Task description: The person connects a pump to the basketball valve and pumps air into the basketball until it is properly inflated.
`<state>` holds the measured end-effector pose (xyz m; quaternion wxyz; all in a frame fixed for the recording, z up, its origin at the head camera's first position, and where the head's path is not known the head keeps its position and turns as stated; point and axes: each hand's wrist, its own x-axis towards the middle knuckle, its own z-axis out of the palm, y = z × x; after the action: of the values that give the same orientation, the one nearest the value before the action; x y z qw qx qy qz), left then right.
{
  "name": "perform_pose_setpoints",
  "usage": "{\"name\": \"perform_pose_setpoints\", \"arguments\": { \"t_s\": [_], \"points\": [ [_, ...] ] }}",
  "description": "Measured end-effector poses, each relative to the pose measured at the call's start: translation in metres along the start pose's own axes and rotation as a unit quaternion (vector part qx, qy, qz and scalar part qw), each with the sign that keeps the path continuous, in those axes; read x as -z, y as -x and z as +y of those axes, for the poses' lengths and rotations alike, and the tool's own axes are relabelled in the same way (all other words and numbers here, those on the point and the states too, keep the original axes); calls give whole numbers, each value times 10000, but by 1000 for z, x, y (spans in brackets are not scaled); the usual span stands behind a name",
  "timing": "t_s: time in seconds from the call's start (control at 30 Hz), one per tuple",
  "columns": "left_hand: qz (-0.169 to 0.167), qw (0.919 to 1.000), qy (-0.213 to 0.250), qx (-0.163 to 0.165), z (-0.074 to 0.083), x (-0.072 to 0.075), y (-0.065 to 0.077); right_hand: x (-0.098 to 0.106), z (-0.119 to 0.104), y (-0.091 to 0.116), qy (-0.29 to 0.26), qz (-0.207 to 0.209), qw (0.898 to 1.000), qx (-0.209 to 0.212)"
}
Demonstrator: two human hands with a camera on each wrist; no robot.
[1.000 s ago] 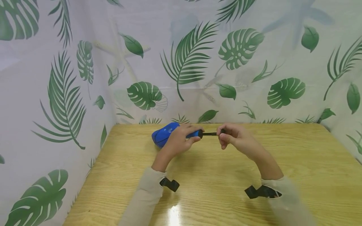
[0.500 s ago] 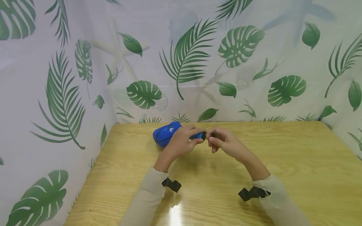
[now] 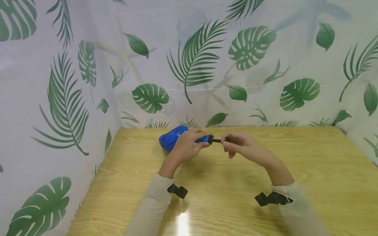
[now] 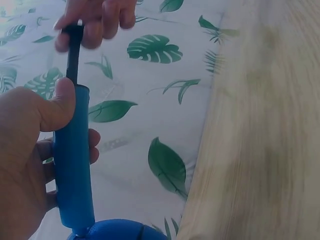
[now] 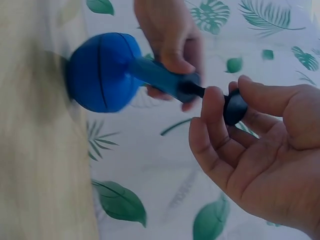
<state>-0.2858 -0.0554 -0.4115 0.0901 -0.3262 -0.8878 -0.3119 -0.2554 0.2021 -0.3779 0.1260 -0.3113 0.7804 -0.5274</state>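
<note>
My left hand (image 3: 187, 146) grips the blue barrel of a small hand pump (image 4: 75, 165), fingers wrapped round it and thumb near its black end cap. A thin black rod (image 3: 217, 140) sticks out of that end. At the rod's far end, the fingers and thumb of my right hand (image 3: 245, 147) pinch a round black knob (image 5: 235, 107). The pump's other end meets a blue ball (image 5: 102, 72) with dark seam lines. In the head view the ball looks dented and partly collapsed, and my left hand hides where pump and ball join.
The wooden table (image 3: 224, 196) lies under both arms. Behind it and at its left stands a white cloth wall (image 3: 206, 111) printed with green leaves. Black wrist cameras (image 3: 178, 191) sit at the cuffs of the light sleeves.
My right hand first moved left, sliding the rod into the barrel, then came back right, drawing part of the rod out again. The left hand and ball shifted only slightly.
</note>
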Motion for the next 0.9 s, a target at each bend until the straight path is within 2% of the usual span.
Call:
{"name": "perform_pose_setpoints", "arguments": {
  "t_s": [0.2,0.33,0.67,0.9],
  "points": [
    [167,9994,49,284,-8,12,0,23,-12,15,189,68,9983,556],
    [158,9996,51,218,-9,14,1,28,-16,21,261,128,9974,662],
    [269,9995,-115,72,-4,7,5,17,-11,16,308,562,9961,604],
    [187,9994,-210,-224,3,1,0,2,-3,4,139,562,9978,335]
  ]
}}
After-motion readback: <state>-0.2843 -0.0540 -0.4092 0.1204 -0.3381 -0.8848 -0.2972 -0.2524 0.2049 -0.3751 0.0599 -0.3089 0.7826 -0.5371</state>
